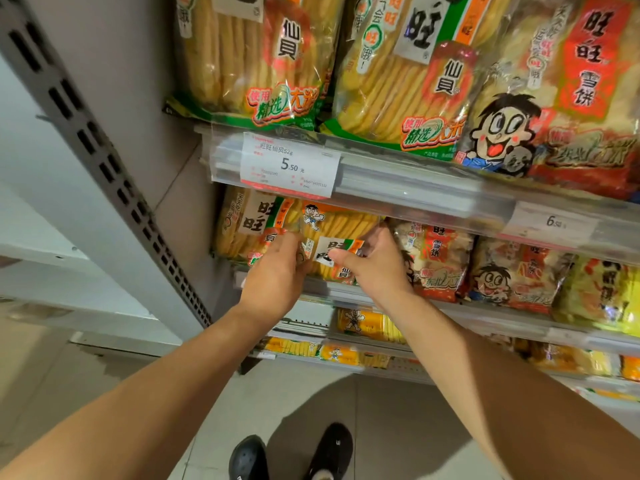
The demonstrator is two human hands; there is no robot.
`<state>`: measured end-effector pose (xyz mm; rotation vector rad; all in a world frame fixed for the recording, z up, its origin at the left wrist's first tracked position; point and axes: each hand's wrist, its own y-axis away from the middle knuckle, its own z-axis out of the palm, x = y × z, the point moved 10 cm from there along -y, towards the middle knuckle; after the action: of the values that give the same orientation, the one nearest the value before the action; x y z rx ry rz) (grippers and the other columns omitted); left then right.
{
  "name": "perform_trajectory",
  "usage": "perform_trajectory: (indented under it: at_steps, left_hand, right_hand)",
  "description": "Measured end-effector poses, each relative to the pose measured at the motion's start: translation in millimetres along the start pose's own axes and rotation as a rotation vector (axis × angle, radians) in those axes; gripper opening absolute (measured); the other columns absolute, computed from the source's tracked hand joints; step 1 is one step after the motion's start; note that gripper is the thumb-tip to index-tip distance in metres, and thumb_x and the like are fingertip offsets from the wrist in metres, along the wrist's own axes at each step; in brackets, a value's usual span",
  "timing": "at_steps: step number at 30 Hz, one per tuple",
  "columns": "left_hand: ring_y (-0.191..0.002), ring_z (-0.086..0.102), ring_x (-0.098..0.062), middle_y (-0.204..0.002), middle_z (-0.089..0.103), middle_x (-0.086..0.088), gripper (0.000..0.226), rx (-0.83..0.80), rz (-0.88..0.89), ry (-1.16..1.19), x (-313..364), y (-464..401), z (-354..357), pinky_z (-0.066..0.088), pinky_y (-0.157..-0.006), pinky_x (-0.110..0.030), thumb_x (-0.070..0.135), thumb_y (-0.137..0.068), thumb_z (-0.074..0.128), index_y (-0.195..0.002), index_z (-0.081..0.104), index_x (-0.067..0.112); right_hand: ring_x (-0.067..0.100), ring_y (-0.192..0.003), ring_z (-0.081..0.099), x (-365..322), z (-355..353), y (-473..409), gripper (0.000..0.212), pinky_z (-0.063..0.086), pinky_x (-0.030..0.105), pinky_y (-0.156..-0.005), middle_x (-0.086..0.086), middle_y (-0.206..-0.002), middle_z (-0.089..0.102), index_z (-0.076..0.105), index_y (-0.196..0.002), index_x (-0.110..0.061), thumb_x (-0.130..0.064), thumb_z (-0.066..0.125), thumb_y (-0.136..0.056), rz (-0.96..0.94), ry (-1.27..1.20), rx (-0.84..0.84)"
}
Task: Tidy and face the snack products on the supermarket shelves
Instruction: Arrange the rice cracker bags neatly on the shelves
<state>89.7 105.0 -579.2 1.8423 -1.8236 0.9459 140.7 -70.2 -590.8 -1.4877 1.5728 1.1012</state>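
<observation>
A yellow rice cracker bag [337,230] with a cartoon boy and an orange-green label stands at the front of the second shelf. My left hand [277,275] grips its left edge and my right hand [372,268] grips its right side, thumb across the label. A matching yellow bag [246,225] stands just left of it. Red-and-white snow cracker bags [436,261] stand to the right of my right hand. The held bag's lower part is hidden behind my hands.
The shelf above carries large yellow cracker bags [256,60] and a red one [568,98], with a price strip [408,183] and a 5.50 tag [289,164]. Lower shelves [367,327] hold small yellow packs. A perforated grey upright [104,161] stands left. My shoes [291,455] are on tiled floor.
</observation>
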Motion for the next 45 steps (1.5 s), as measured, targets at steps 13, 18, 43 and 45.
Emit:
perform_trajectory:
  at_steps: [13,18,43,45]
  left_hand:
    - [-0.108,0.049,-0.02,-0.117,0.048,-0.01,0.057,0.119,-0.047,0.209,2.3,7.9,-10.3,0.047,-0.088,-0.033,0.013,-0.08,0.075,-0.124,0.039,0.006]
    - [-0.073,0.05,-0.006,-0.086,0.053,0.01,0.021,0.16,-0.029,0.273,17.5,41.2,-5.1,0.038,-0.065,-0.01,0.015,-0.09,0.062,-0.1,0.045,0.022]
    - [-0.064,0.058,-0.002,-0.068,0.063,0.015,0.017,-0.618,0.45,0.118,380.8,190.0,295.1,0.038,-0.054,-0.011,0.017,-0.092,0.058,-0.08,0.064,0.027]
    - [-0.062,0.057,-0.002,-0.068,0.063,0.018,0.016,-0.599,0.427,0.077,383.1,185.0,299.9,0.038,-0.053,-0.012,0.02,-0.093,0.057,-0.081,0.064,0.028]
  right_hand:
    - [0.009,-0.096,0.06,-18.0,-10.5,13.6,0.064,0.054,0.031,-0.08,-0.007,-0.109,0.06,0.039,-0.118,-0.023,-0.025,0.079,-0.068,0.053,0.044,0.062]
    - [0.006,-0.112,0.052,1.4,-50.8,51.3,0.081,0.048,0.016,-0.078,-0.009,-0.125,0.047,0.027,-0.143,-0.028,-0.013,0.073,-0.079,0.064,-0.104,0.099]
    - [0.021,-0.07,0.067,250.4,-518.3,378.9,0.026,0.056,0.03,-0.069,0.005,-0.076,0.073,0.071,-0.087,-0.031,-0.005,0.067,-0.085,0.176,-0.331,0.771]
    - [0.017,-0.067,0.067,256.9,-542.1,373.8,0.025,0.056,0.023,-0.064,0.004,-0.075,0.073,0.071,-0.085,-0.03,-0.006,0.068,-0.085,0.175,-0.346,0.774]
